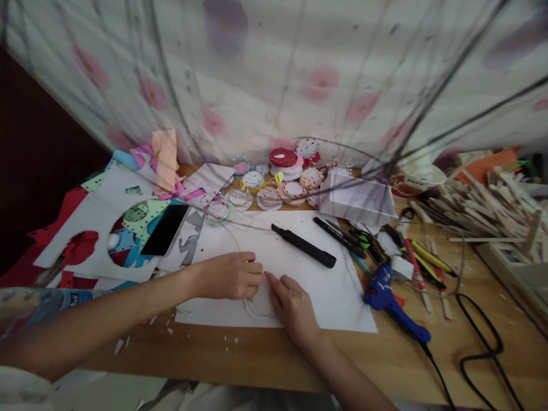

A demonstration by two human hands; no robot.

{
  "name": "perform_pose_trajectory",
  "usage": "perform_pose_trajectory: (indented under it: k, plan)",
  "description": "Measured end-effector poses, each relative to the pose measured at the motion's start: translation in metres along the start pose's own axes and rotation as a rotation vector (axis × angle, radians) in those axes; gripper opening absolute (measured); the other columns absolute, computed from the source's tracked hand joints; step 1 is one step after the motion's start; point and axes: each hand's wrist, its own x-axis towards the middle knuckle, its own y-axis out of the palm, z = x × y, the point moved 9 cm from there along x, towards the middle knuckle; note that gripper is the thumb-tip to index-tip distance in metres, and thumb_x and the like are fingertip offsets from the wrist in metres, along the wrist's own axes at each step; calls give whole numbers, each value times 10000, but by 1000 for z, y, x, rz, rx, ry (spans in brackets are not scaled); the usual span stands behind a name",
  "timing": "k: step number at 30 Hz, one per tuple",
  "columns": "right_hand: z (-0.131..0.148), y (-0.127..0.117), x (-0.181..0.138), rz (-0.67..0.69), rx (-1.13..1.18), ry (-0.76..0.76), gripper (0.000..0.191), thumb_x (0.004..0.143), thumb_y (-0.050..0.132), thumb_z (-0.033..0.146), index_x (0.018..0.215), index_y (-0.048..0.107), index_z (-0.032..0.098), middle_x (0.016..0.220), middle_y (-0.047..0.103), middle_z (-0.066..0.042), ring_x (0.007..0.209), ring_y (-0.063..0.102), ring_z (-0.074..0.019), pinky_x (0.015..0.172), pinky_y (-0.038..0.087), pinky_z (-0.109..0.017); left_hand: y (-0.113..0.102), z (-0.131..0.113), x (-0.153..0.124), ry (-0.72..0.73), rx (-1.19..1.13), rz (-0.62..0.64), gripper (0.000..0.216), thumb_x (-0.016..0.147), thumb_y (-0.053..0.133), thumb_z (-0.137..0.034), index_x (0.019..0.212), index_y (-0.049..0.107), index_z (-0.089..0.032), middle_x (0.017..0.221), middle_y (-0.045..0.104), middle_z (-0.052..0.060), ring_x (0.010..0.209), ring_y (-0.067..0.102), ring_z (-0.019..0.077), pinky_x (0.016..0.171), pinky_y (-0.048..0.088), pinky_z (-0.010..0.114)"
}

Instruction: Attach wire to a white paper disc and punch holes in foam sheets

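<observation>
My left hand, closed in a pinch, is over the white paper sheet. A thin pale string curves below its fingers in a loop and seems to run between both hands. From the right, my right hand meets it, index finger stretched toward the left fingertips and the other fingers curled. The string passes under its fingers; its exact hold is partly hidden. Behind the hands, a black utility knife lies across the sheet.
A black phone rests on paper offcuts at the left. Decorated paper discs and a white box line the back. To the right are a blue glue gun with its black cord, pens and a heap of wooden sticks.
</observation>
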Motion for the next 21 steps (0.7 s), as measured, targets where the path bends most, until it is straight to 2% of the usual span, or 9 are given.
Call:
perform_pose_trajectory:
  k: [10, 14, 18, 21]
  plan:
    - [2, -3, 2, 23, -7, -2, 340, 922, 410, 150, 1211, 587, 131, 702, 569, -50, 656, 564, -162, 572, 461, -241, 8, 8, -5, -125, -90, -50, 144, 866, 584, -192, 723, 584, -205, 760, 610, 0, 765, 499, 172, 705, 355, 332]
    - [2, -3, 3, 21, -9, 1, 342, 924, 395, 158, 1213, 578, 142, 709, 576, -51, 655, 561, -171, 557, 461, -250, 5, 2, -5, -133, -120, -44, 134, 871, 571, -234, 746, 605, -200, 762, 620, 15, 772, 514, 182, 724, 375, 340]
    - [0, 0, 1, 21, 6, 0, 358, 896, 427, 129, 1228, 560, 125, 720, 573, -50, 655, 553, -182, 550, 453, -267, -8, -9, 5, -233, -355, -134, 192, 887, 537, -319, 788, 624, -179, 822, 649, 42, 832, 545, 185, 796, 400, 321]
    - [-1, 1, -2, 28, 18, 2, 402, 858, 447, 93, 1247, 544, 128, 733, 574, -50, 660, 538, -182, 546, 439, -267, -10, -13, 15, -380, -509, -168, 208, 895, 517, -305, 801, 628, -157, 804, 661, 37, 787, 571, 180, 726, 415, 300]
